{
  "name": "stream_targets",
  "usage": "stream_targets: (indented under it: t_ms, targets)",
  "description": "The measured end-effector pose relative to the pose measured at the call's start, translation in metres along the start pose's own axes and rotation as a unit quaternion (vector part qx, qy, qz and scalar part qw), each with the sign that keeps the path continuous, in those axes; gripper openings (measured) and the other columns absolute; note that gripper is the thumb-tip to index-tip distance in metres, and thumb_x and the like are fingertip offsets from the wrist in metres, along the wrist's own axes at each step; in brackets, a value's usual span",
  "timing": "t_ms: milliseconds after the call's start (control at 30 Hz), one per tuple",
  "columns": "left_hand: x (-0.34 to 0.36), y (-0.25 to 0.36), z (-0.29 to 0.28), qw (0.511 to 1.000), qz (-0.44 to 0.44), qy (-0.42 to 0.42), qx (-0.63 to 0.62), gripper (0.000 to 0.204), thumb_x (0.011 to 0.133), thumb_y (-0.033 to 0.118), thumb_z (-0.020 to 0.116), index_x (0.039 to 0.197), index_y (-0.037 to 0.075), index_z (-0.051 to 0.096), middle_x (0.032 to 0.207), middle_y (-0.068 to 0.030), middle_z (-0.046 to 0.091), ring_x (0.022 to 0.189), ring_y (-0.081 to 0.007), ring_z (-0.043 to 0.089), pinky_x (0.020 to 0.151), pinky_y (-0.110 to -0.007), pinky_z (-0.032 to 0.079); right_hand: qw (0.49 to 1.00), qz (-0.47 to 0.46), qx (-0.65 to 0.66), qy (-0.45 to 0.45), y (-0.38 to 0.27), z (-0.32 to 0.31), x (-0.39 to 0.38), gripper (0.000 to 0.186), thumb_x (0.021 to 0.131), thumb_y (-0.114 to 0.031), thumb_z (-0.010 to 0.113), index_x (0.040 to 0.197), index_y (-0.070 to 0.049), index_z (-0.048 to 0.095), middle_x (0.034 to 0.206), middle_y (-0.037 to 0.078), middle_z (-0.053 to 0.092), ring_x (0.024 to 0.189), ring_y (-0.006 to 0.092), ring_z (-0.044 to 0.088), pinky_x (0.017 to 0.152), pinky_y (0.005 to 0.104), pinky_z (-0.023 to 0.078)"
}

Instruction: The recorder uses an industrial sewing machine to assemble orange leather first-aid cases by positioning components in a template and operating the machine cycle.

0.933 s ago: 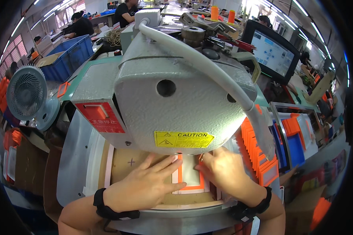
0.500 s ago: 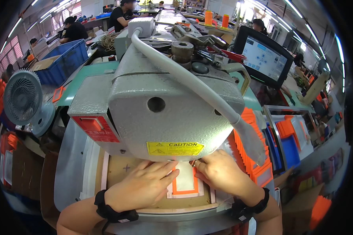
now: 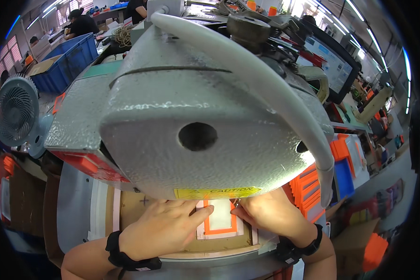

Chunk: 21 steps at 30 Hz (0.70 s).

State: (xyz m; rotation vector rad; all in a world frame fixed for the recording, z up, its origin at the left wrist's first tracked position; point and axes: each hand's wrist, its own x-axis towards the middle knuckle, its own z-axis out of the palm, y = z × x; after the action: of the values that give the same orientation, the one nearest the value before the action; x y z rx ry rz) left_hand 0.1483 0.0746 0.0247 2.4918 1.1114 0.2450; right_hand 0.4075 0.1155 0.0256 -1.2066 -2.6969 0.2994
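Under the head of a grey sewing machine [image 3: 210, 102] lies a flat piece with a white middle and an orange border [image 3: 220, 230], on a pale backing within a tan template board [image 3: 135, 214]. My left hand [image 3: 165, 226] lies flat along its left side, fingers stretched out and thumb on the orange border. Some of its fingertips disappear beneath the machine head. At the piece's right edge my right hand [image 3: 270, 212] is closed, fingers curled in a pinch. A small metallic bit [image 3: 236, 202] shows by those fingers; its kind is too small to make out.
The machine head overhangs both hands closely. A stack of orange-bordered pieces [image 3: 308, 189] stands at the right, near a blue tray [image 3: 344, 177]. A screen [image 3: 331, 63] rises behind. On the left are a fan [image 3: 16, 112] and a blue crate [image 3: 67, 63]. People sit farther back.
My view has moved closer to the machine, whose head now looms larger and covers more. Both hands stay at the bordered piece, with little visible shift.
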Motion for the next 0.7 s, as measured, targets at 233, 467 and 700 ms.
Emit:
stream_targets:
  t_ms: [233, 467, 700]
  targets:
    - [0.003, -0.009, 0.001, 0.994, 0.066, 0.067, 0.050, 0.053, 0.075, 0.010, 0.067, 0.128, 0.008, 0.063, 0.142, -0.0187, 0.049, 0.122, -0.0344, 0.050, 0.105, -0.049, 0.040, 0.995, -0.091, -0.007, 0.032, 0.009, -0.011, 0.006, 0.047, 0.076, -0.031, 0.079, 0.104, 0.006, 0.069, 0.101, 0.021, 0.064, 0.099, 0.0397, 0.060, 0.089, 0.0474, 0.046]
    - [-0.015, 0.012, -0.009, 0.992, 0.097, 0.017, 0.073, 0.052, 0.078, 0.013, 0.068, 0.130, 0.014, 0.064, 0.143, -0.0230, 0.047, 0.126, -0.0408, 0.048, 0.109, -0.057, 0.036, 0.994, -0.011, 0.005, -0.107, -0.005, -0.018, -0.004, 0.076, 0.074, -0.041, 0.080, 0.128, 0.008, 0.059, 0.128, 0.020, 0.050, 0.125, 0.0368, 0.047, 0.105, 0.0504, 0.038]
    - [-0.008, 0.025, -0.002, 0.980, 0.112, 0.018, 0.163, 0.045, 0.084, 0.010, 0.060, 0.129, 0.014, 0.066, 0.138, -0.0228, 0.052, 0.130, -0.0381, 0.048, 0.111, -0.058, 0.035, 0.984, -0.006, -0.121, -0.129, -0.018, -0.014, -0.003, 0.080, 0.074, -0.044, 0.080, 0.129, 0.009, 0.057, 0.127, 0.019, 0.050, 0.123, 0.0358, 0.047, 0.108, 0.0617, 0.035]
